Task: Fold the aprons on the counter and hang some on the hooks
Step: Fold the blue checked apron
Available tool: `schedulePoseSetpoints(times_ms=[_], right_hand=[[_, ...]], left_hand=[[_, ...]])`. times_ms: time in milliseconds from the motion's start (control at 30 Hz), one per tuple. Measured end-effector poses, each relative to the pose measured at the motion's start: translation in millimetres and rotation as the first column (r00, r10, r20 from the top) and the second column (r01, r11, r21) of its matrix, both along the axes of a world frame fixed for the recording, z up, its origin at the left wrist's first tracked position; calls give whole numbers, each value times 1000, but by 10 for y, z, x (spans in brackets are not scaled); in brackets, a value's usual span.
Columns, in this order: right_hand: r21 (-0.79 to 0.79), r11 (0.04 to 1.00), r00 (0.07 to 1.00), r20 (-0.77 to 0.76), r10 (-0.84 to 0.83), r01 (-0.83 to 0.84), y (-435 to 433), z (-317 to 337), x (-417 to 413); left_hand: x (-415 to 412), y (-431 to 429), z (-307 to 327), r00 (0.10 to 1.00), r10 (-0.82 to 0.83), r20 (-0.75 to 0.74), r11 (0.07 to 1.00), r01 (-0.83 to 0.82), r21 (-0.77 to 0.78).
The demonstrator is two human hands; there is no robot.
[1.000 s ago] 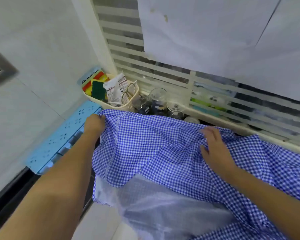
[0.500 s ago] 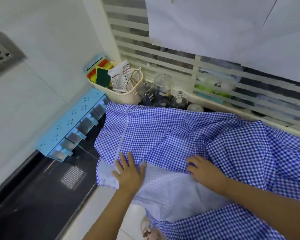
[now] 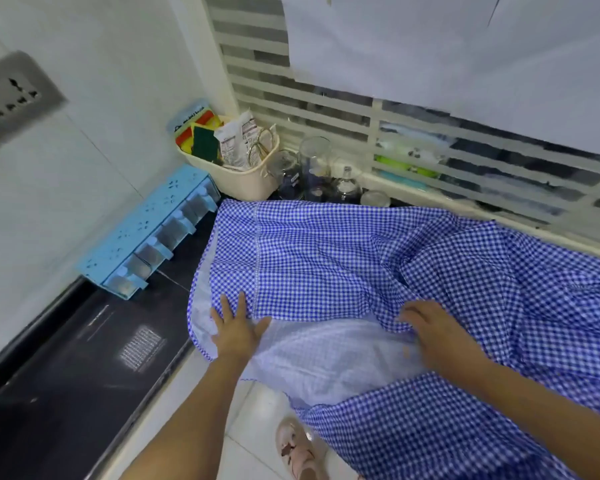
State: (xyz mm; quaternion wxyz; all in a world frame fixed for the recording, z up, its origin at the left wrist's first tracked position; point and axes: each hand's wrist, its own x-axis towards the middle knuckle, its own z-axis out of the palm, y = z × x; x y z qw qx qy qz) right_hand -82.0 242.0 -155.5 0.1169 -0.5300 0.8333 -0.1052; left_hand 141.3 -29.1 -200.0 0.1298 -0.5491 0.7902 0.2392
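Draping black counter [image 3: 66,382], checked apron [image 3: 326,258]; left hand [image 3: 238,332] spread flat, right hand [image 3: 437,337] hold unclear; tiled wall [image 3: 94,174].

A cream basket [image 3: 246,181] of sponges [image 3: 201,142], packets [image 3: 234,142] and scissors [image 3: 261,147] stands in the corner beside glass jars [image 3: 314,164]; a blue drawer rack [image 3: 142,233] sits against the wall [image 3: 84,161] below a socket [image 3: 11,98].

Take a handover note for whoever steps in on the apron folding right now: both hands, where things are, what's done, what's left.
Left hand: flat, fingers spread, pressing the blue checked apron near its left edge.
Right hand: on the fold line, fingers bent; grip unclear.
Apron: spread on the dark counter, part hanging off the front.
Done: one fold started, pale underside showing.
Left: finish folding; hooks not in view.
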Motion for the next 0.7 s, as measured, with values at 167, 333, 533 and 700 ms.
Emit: schedulePoseSetpoints(times_ms=[167, 333, 533, 700], right_hand=[[255, 885, 908, 264, 325, -390, -193, -85, 754], [418, 802, 904, 224, 363, -426, -154, -347, 908], [346, 877, 933, 253, 256, -334, -28, -196, 1038], [300, 933, 949, 295, 107, -198, 25, 35, 1059]], left_hand=[[-8, -11, -17, 999, -54, 8, 997, 54, -52], [-6, -13, -84, 999, 5, -48, 1000, -6, -25], [-103, 95, 94, 992, 50, -118, 998, -53, -23], [212, 892, 133, 662, -371, -651, 927, 304, -219]])
